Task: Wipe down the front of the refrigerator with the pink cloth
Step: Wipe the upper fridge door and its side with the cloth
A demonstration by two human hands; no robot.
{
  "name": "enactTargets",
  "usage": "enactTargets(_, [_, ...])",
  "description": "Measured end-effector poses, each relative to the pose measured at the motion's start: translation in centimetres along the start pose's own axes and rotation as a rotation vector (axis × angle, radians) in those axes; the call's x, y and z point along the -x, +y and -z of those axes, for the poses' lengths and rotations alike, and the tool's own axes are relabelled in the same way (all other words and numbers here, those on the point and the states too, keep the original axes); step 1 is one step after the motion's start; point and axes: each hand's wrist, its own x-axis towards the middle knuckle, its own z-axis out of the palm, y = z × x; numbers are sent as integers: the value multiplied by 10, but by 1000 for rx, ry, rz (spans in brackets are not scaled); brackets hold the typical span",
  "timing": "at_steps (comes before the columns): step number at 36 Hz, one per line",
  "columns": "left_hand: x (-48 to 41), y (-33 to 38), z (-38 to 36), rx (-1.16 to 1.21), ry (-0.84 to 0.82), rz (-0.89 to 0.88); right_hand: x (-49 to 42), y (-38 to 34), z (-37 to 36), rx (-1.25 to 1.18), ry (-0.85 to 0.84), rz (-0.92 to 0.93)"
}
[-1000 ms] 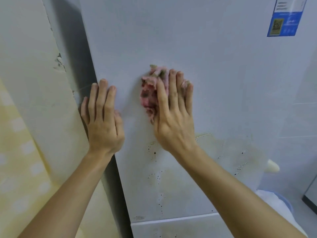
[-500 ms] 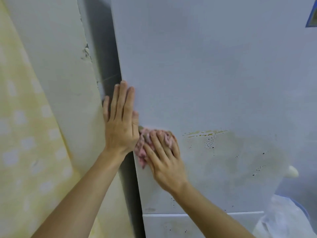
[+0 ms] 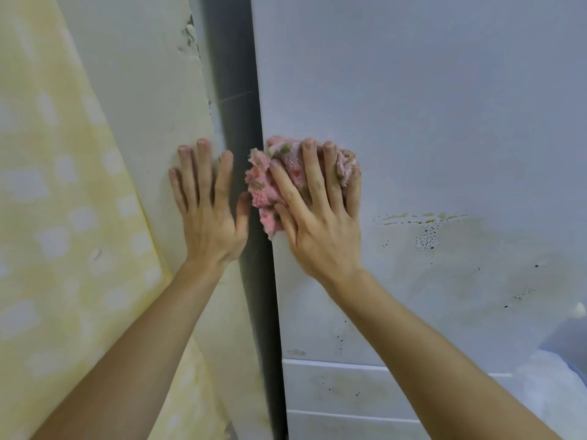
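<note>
The left hand (image 3: 209,217) lies flat against the pale cream wall panel (image 3: 143,106) just left of the dark gap (image 3: 236,90) that runs beside the refrigerator (image 3: 413,106). Its fingers are straight, slightly spread and point upward, holding nothing, and the thumb reaches across the gap. The right hand (image 3: 324,227) is spread flat over the pink cloth (image 3: 270,185), with straight fingers pressing it against the door rather than curling round it. The cloth is bunched and fluffy, with greenish-brown soiling on it. It sits at the left edge of the refrigerator front, about mid-height in view, and bulges out above and to the left of the fingers. Both forearms rise from the lower edge of the view. The grey-white door carries a yellowish streak with black specks (image 3: 425,233) to the right of the right hand, and more scattered specks lower down. Below, a horizontal seam (image 3: 333,363) marks a lower panel. A yellow fabric with pale squares (image 3: 63,217) hangs at far left, and something white and blurred (image 3: 556,395) sits at the lower right corner.
</note>
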Motion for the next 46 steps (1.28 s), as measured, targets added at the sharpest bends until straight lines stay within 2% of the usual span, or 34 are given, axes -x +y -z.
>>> enactTargets(5, [8, 5, 0, 19, -9, 43, 85, -6, -18, -12, -143, 99])
enactTargets(9, [23, 4, -1, 15, -51, 68, 160, -2, -19, 61, -332, 271])
enactTargets(14, [23, 7, 0, 13, -42, 89, 169, 8, -11, 59, -428, 335])
enactTargets(17, [24, 8, -1, 19, -35, 91, 151, 11, -6, 19, -355, 283])
enactTargets(22, [23, 12, -3, 10, -3, 102, 49, 16, 6, -58, -82, -90])
enactTargets(25, [23, 12, -6, -17, 33, 106, 6, 9, 8, -47, 5, -186])
enactTargets(27, [23, 10, -7, -26, 50, 100, 9, 0, 4, -55, 32, -166])
enactTargets(29, [23, 8, -9, -12, 56, 96, 32, -6, -5, -88, 14, -68])
enactTargets(35, [24, 8, -6, -2, 21, 90, 140, 7, -12, -44, -361, 373])
enactTargets(39, [23, 11, -3, 17, 16, 102, 145, 27, -5, -35, -431, 541])
enactTargets(42, [25, 18, -2, 15, 24, 108, 132, 34, 2, -39, -410, 524])
enactTargets(46, [31, 31, -3, 20, 11, 54, 82, 42, 14, -63, -197, 218])
